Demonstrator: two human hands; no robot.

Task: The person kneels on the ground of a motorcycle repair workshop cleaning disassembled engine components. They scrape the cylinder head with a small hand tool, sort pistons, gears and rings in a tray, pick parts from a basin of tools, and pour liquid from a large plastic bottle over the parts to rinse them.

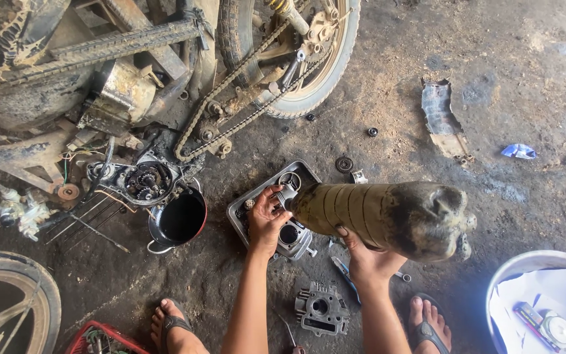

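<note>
Head view: the right hand point(369, 261) cups from beneath a grimy olive plastic bottle point(388, 216), its long axis level, neck pointing left. The left hand point(266, 219) pinches that neck over the grey metal tray point(238, 211) holding a cylinder point(291, 237).

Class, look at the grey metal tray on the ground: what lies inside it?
Inside the tray sit a cylinder block and a ring. The left hand and the bottle hide whatever else it holds.
</note>
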